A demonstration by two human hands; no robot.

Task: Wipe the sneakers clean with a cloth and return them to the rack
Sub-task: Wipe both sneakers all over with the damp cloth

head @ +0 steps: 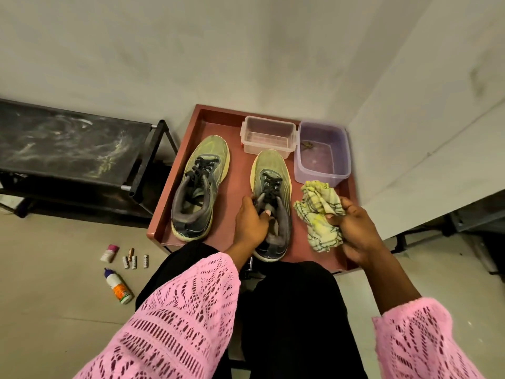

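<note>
Meanwhile two sneakers: left hand (250,222) grips one (272,203), right hand (352,228) clutches cloth (318,214).

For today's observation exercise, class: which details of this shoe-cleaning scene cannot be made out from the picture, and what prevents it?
Head view only:
- Label text on the floor bottle: too small.
- Rack lower shelves: hidden under its top shelf, cut off at the left edge.
- Inside of the right sneaker: covered by the left hand.
- Small object in the purple tub: too small to identify.
- Cloth dampness: not visible.
</note>
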